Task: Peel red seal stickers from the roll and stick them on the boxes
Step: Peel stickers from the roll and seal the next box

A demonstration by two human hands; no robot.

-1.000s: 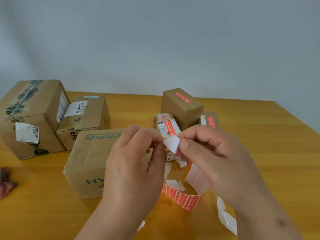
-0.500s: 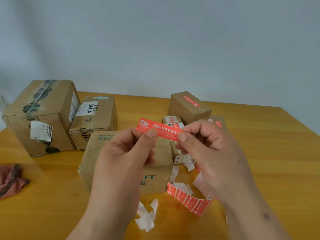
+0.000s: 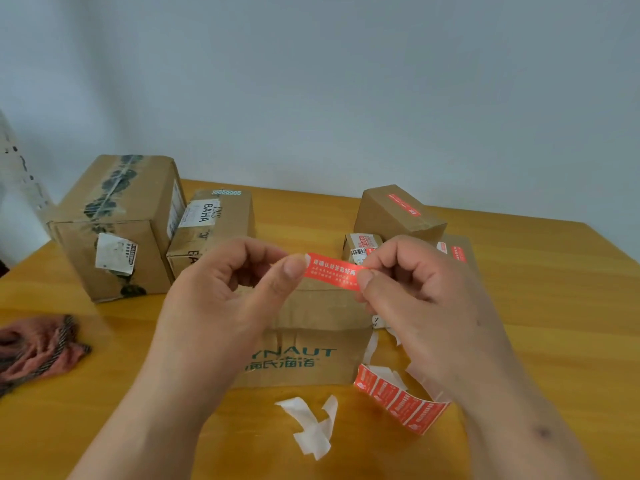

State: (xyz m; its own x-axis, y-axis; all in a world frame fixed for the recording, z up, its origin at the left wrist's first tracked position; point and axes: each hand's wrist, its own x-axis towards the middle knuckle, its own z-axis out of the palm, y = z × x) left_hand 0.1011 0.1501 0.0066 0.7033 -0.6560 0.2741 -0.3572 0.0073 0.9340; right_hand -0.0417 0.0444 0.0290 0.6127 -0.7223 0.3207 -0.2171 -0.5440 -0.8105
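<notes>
A red seal sticker (image 3: 330,271) with white print is stretched between my hands above a brown cardboard box (image 3: 311,348) printed in green. My left hand (image 3: 221,303) pinches its left end between thumb and forefinger. My right hand (image 3: 426,299) pinches its right end. The strip of red stickers (image 3: 398,396) from the roll lies curled on the table just right of that box, under my right wrist. Behind it, a box (image 3: 394,220) at the back right bears a red sticker on top, and two smaller boxes (image 3: 363,245) beside it also show red stickers.
A large taped box (image 3: 114,230) and a medium box (image 3: 214,226) with a white label stand at the back left. White backing-paper scraps (image 3: 311,424) lie at the front of the wooden table (image 3: 554,306). A reddish cloth (image 3: 38,348) lies at the left edge.
One second ago both hands worked a white backing piece at the strip. Since then the red sticker has come free, and both hands hold it stretched out above the box.
</notes>
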